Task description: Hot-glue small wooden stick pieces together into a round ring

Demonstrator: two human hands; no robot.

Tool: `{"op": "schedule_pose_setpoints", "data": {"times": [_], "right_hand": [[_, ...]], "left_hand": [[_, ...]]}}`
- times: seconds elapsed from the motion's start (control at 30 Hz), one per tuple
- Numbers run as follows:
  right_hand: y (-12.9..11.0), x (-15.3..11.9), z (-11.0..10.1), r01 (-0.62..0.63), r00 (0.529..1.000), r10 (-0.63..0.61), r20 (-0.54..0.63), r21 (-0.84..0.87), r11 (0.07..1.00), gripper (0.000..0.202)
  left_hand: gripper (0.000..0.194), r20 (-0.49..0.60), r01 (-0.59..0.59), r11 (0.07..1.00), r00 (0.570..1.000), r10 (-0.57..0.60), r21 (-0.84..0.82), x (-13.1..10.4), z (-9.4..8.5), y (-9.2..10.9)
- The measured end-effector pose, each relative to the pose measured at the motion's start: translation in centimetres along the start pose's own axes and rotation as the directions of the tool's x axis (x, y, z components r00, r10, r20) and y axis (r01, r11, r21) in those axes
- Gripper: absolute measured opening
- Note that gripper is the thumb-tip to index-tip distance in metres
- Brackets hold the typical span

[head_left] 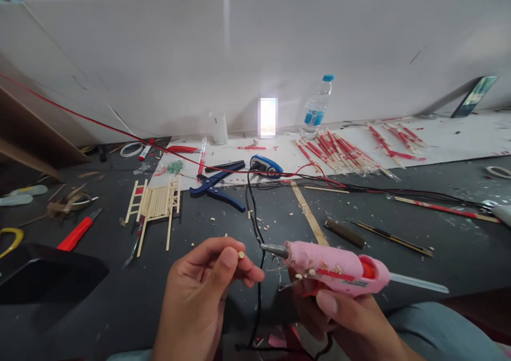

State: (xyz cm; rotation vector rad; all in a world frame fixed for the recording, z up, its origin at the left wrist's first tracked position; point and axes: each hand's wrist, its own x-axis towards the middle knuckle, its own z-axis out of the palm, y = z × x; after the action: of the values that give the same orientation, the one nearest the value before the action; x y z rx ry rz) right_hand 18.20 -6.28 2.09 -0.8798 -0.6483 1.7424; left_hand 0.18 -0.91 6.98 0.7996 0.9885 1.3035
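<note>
My left hand pinches a short piece of wooden stick between thumb and fingertips; most of it is hidden by the fingers. Wrapped round the handle of a pink hot glue gun is my right hand. The gun's metal nozzle points left, a little to the right of the stick piece and apart from it. A clear glue stick juts out of the gun's back. Beyond my left hand, a small chair-like frame of wooden sticks rests on the dark table.
Blue cutters and a blue power socket lie mid-table, with cables running across. Red-wrapped chopsticks are heaped at the back right beside a water bottle. A red-handled knife and black box are at left.
</note>
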Motion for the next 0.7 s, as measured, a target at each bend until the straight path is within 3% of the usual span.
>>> {"op": "schedule_pose_setpoints", "data": {"times": [0.17,0.5,0.7], "right_hand": [[0.21,0.06,0.15,0.003,0.999,-0.003,-0.049,-0.004,1.000,0.046],[0.03,-0.30,0.27,0.059,0.997,-0.059,-0.039,-0.003,0.998,0.042],[-0.09,-0.45,0.06,-0.020,0.999,0.020,-0.048,0.016,1.000,0.045]], "left_hand": [[0.022,0.021,0.002,1.000,1.000,-0.002,-0.011,-0.22,-0.16,0.13],[0.022,-0.012,-0.037,0.999,0.999,0.037,-0.013,0.16,-0.17,0.03],[0.014,-0.001,-0.097,0.993,0.995,0.097,0.061,0.04,-0.60,-0.29]]}}
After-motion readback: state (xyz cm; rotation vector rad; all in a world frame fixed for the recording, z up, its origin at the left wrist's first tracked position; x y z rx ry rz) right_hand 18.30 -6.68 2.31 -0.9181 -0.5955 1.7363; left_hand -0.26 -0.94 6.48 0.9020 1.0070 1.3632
